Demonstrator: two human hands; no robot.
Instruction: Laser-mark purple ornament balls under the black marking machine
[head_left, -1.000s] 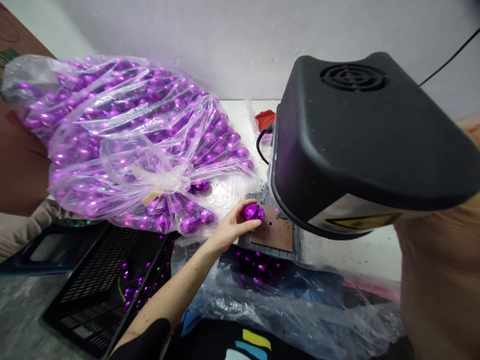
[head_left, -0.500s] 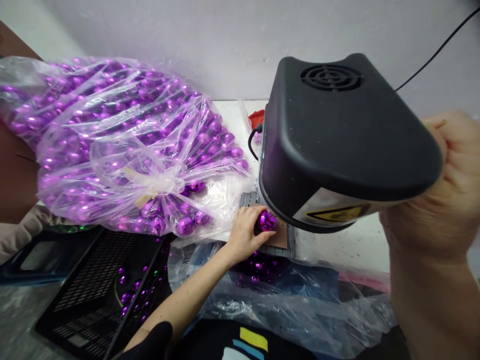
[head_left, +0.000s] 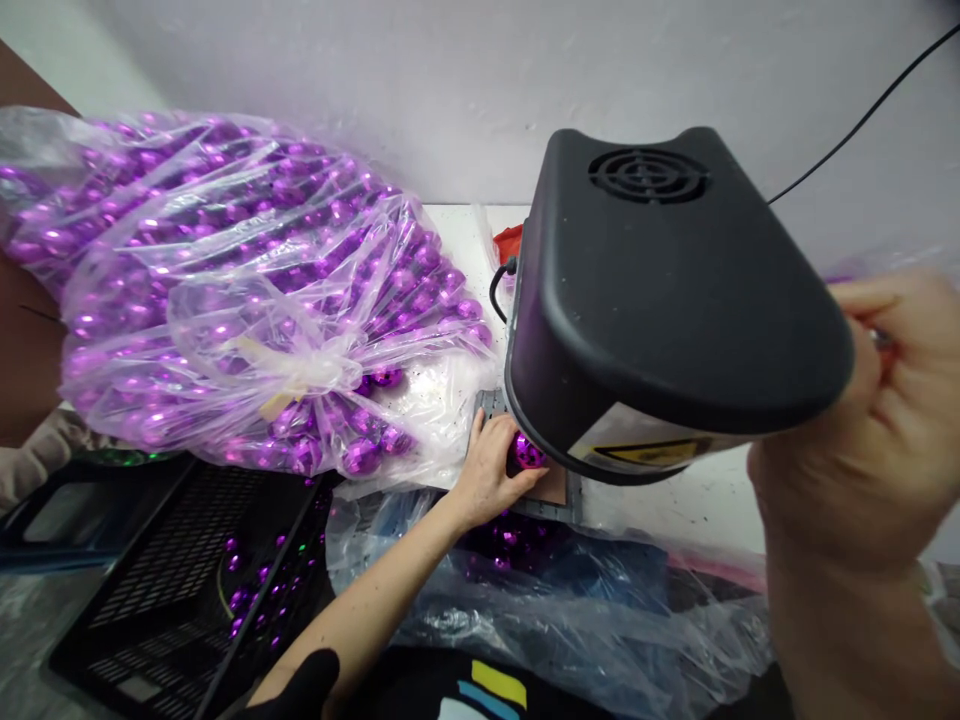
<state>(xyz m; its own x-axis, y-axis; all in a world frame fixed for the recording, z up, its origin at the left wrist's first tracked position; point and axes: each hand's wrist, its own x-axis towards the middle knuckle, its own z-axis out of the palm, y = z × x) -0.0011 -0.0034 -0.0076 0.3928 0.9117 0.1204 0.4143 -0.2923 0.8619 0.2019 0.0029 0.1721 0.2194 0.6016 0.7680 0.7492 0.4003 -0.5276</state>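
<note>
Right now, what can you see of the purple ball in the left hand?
The ball is round, shiny and purple, with light-catching facets, perhaps coated plastic. The left hand grips it, partly hiding it. It is over the brown board, by the lower edge of the black machine in this view; whether it touches either is unclear.

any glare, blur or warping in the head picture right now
Head view: bright glints and white streaks cover the clear bag; head view: the right hand, near the edge, looks soft and perhaps stretched by a wide lens; head view: the black machine shows only a dull sheen, while the purple ball in the left hand has small highlights
</note>
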